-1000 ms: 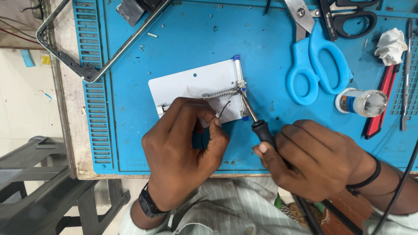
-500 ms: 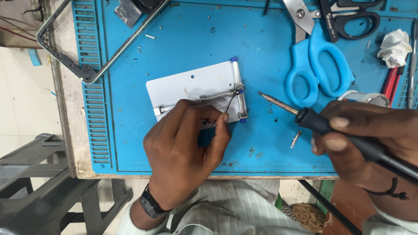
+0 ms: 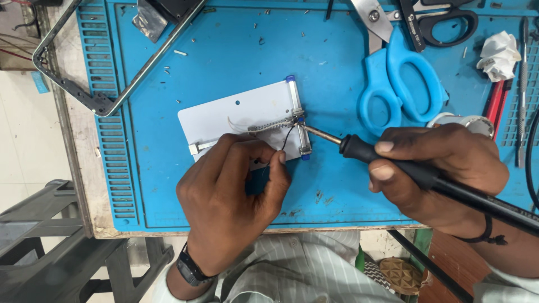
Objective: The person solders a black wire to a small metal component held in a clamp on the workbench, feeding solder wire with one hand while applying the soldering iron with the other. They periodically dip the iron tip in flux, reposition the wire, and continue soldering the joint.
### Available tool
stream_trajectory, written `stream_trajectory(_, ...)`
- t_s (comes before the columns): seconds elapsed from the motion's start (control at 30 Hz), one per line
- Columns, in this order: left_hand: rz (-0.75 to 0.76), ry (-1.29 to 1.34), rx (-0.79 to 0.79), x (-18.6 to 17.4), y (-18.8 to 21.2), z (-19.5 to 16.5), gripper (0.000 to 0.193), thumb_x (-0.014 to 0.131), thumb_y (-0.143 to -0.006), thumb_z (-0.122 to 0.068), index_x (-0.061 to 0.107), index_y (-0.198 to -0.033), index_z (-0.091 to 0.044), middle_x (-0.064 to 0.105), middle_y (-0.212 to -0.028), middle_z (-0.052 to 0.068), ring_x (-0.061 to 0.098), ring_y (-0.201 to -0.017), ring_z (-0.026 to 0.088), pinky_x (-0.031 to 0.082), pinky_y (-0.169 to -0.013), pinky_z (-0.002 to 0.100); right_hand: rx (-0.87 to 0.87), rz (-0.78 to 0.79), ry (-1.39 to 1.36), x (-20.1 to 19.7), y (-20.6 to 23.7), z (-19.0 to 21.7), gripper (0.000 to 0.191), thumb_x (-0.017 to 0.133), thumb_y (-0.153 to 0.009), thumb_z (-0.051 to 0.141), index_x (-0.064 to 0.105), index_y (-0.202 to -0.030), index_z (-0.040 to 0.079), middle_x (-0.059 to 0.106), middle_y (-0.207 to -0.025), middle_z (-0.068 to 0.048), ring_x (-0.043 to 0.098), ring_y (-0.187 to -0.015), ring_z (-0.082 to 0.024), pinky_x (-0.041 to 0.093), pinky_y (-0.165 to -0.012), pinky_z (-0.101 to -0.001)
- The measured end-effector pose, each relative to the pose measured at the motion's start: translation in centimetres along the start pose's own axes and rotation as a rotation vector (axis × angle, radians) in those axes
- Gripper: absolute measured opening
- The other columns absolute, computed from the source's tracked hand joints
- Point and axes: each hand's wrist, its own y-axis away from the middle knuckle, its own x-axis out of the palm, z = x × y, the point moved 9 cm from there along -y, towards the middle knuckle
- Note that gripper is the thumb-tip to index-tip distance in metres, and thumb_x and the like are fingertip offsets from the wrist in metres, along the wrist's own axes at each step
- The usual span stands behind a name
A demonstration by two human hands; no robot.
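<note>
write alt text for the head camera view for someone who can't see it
A right hand holds a black soldering iron with its tip at the metal clamp on a small white plate, while the left hand pinches a thin wire there. They work over a blue mat, with blue scissors lying nearby.

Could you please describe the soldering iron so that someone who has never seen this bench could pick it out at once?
Start at the blue work mat and find the white plate near its middle. From the plate's right edge a thin metal tip leads right into a black handle: the soldering iron, gripped by the right hand. Unlike the blue-handled scissors above, it is slender, black and trails a cord.
</note>
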Motion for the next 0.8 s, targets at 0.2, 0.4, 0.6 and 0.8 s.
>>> stream_trajectory(0.2,0.003,0.005,-0.002,-0.01,0.04,0.14,0.015,0.080,-0.093,-0.013,0.067,-0.088,-0.008,0.065,-0.083,0.002,0.067,-0.067,0.016,0.045,-0.055,0.032,0.041,-0.039,-0.001,0.31,0.33,-0.58,0.025,0.076,-0.092,0.007,0.056,-0.100,-0.004,0.072,-0.087,-0.019,0.076,-0.072,-0.016,0.062,-0.058,-0.0262)
stream_trajectory(0.4,0.002,-0.009,-0.001,-0.02,0.00,0.12,0.015,0.080,-0.093,-0.014,0.067,-0.087,-0.008,0.065,-0.082,0.002,0.066,-0.066,0.016,0.045,-0.055,0.032,0.073,-0.037,-0.059,0.61,0.56,-0.82,0.024,0.076,-0.092,0.006,0.056,-0.101,-0.004,0.072,-0.089,-0.020,0.075,-0.072,-0.016,0.061,-0.059,-0.0264)
stream_trajectory(0.6,0.004,-0.008,-0.007,0.02,0.01,0.20,0.016,0.080,-0.093,-0.014,0.066,-0.087,-0.008,0.065,-0.081,0.002,0.066,-0.065,0.015,0.044,-0.054,0.032,0.102,-0.062,-0.053,0.59,0.40,-1.08,0.022,0.075,-0.091,0.005,0.057,-0.100,-0.004,0.072,-0.086,-0.020,0.075,-0.070,-0.016,0.061,-0.057,-0.0262)
stream_trajectory(0.8,0.015,-0.010,-0.028,0.04,0.08,0.33,0.016,0.080,-0.092,-0.015,0.067,-0.085,-0.009,0.065,-0.080,0.001,0.066,-0.063,0.015,0.044,-0.053,0.031,0.135,-0.045,-0.096,0.89,0.22,-1.09,0.017,0.071,-0.095,0.004,0.057,-0.100,-0.003,0.072,-0.084,-0.017,0.075,-0.070,-0.015,0.061,-0.056,-0.0250)
